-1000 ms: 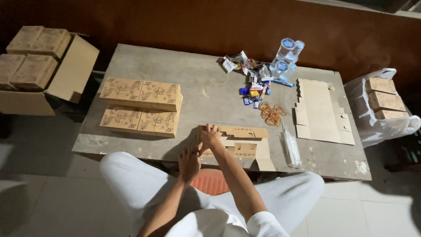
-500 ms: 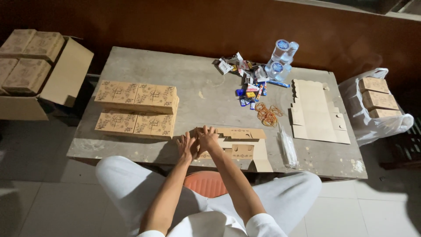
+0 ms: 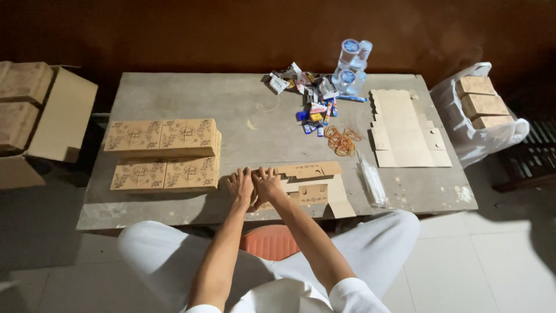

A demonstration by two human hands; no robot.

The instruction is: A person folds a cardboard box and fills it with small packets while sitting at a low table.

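Just below the middle of the frame, the left hand (image 3: 240,184) and right hand (image 3: 266,183) lie side by side, fingers spread flat, pressing down on the left end of a flat cardboard box blank (image 3: 310,186). Neither hand grips it. The blank lies on the counter (image 3: 243,110) near its lower edge, its long axis running left to right across the frame, flaps pointing toward the lower right. Printed folded boxes (image 3: 165,153) sit stacked just left of the hands.

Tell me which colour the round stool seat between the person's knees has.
The round stool seat is orange-red, seen in the head view.
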